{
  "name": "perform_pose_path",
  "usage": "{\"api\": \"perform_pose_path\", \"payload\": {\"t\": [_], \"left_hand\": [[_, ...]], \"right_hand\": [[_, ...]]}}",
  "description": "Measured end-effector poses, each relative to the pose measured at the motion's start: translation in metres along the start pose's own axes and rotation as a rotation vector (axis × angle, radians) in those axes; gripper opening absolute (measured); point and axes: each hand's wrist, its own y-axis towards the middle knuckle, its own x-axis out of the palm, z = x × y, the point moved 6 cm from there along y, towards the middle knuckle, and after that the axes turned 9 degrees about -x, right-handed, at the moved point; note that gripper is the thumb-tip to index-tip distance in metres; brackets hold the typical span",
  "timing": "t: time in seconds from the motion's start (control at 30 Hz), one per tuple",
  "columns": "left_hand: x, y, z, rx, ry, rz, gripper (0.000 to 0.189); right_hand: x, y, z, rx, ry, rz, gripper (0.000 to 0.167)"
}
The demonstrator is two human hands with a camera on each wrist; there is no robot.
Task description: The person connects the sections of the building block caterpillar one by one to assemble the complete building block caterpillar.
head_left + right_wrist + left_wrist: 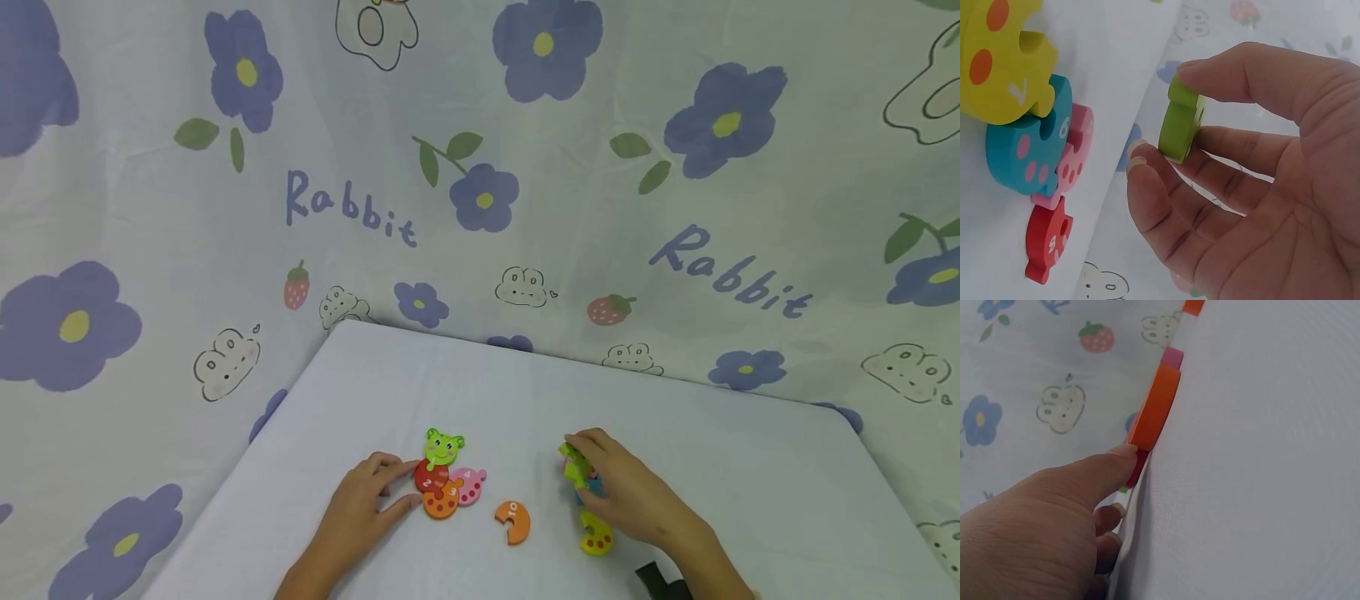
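My left hand [360, 504] rests beside a row of joined number puzzle pieces, thumb tip against the orange 3 piece [441, 503] and forefinger at the red 2 piece [427, 477]. Linked to these are a green animal-head piece [442, 448] and the pink 4 piece [471, 485]. My right hand [626, 487] pinches a green puzzle piece [1175, 128] between thumb and fingers, raised over the right-hand pieces. Near it in the right wrist view lie a yellow 7 piece [1000, 75], a teal 6 piece [1022, 150], a pink piece [1080, 147] and a red piece [1046, 240].
An orange 10 piece [519, 523] lies between the two groups on the white table [420, 375]. A black object [660, 582] is at the front edge of view by the right forearm. Flower-and-rabbit printed cloth [555, 233] hangs behind the table.
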Motion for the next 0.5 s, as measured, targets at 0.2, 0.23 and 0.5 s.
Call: {"api": "perform_pose_path", "payload": {"t": [0.2,0.23,0.5], "left_hand": [[0.0,0.0,0.001,-0.002,0.011,0.006,0.048],[0.0,0.0,0.0,-0.002,0.013,0.007,0.048],[-0.001,-0.001,0.001,-0.003,0.005,0.003,0.048]], "right_hand": [[0.004,0.006,0.0,-0.031,0.005,-0.01,0.066],[0.005,0.007,-0.001,-0.033,0.008,-0.016,0.065],[0.016,0.016,-0.004,-0.043,0.03,-0.061,0.065]]}}
